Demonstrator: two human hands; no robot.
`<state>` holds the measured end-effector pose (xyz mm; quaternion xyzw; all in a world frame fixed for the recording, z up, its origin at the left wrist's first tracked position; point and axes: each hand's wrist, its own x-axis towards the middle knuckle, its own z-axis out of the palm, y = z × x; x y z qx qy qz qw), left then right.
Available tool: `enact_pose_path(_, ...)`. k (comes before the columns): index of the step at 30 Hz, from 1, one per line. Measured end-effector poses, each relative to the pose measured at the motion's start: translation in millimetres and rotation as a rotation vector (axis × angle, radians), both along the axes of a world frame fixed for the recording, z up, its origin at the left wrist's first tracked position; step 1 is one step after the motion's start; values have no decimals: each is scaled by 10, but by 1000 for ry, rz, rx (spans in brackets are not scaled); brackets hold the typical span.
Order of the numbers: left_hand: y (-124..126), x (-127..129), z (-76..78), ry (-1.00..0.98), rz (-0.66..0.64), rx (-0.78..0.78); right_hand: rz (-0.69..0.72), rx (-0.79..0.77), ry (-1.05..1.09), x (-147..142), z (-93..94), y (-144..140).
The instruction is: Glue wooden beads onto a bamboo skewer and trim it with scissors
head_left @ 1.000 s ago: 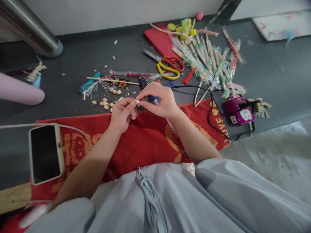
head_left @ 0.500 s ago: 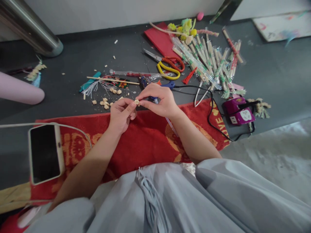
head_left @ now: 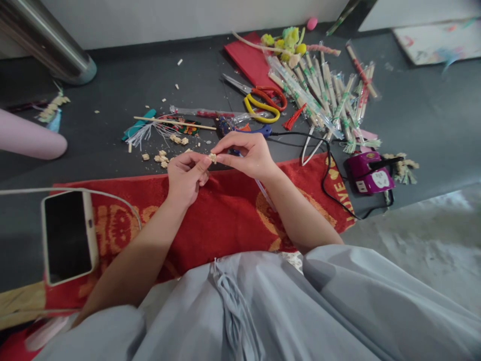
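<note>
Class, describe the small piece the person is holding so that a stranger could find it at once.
Start at the red towel on the dark floor. Above its far edge, the left hand and right hand meet. Pinched between their fingertips is a tiny tan piece, the only one off the floor.

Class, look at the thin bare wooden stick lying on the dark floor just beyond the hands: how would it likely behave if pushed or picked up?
The wooden stick is long, thin and round-looking, so a sideways push would probably roll it. It looks very light, likely lifted with two fingertips. Being so slender, it may snap if bent, though it lies straight and seems stiff.
</note>
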<state>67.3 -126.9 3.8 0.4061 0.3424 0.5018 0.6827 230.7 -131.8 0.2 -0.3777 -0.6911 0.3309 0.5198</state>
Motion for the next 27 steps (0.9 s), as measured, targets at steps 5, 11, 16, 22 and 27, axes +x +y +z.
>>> enact_pose_path(5, -7, 7, 12, 8, -6, -22, 24, -69, 9, -2, -12, 7)
enact_pose_path(11, -9, 0, 2, 9, -34, -17, 21, -81, 34, -11, -27, 10)
enact_pose_path(16, -10, -3, 7, 15, -32, -34, 42, -101, 20, -6, -16, 4)
enact_pose_path(22, -10, 3, 14, 22, -29, -43, 33, -107, 30, -14, -20, 10)
enact_pose_path(27, -12, -3, 16, 13, -36, -48, 33, -93, 4, -4, -17, 15)
